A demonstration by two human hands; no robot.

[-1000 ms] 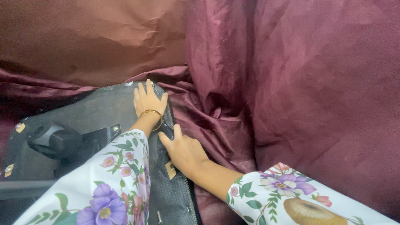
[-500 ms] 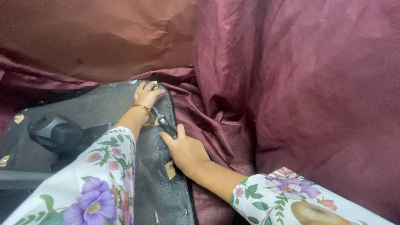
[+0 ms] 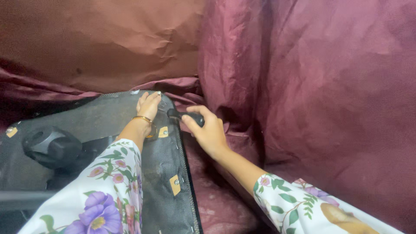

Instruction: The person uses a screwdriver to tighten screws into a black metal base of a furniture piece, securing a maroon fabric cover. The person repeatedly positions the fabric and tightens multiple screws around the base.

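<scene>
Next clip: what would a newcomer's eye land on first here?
Probably the maroon fabric draped over the right and back of the scene. Next, the two floral-sleeved arms at centre: the left hand lies flat at the far corner of a dark grey suitcase shell, while the right hand grips a black tool handle at its edge.

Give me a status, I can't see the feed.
Left hand flat on black suitcase corner. Right hand grips a dark handle. Maroon fabric crowds the edge.
</scene>
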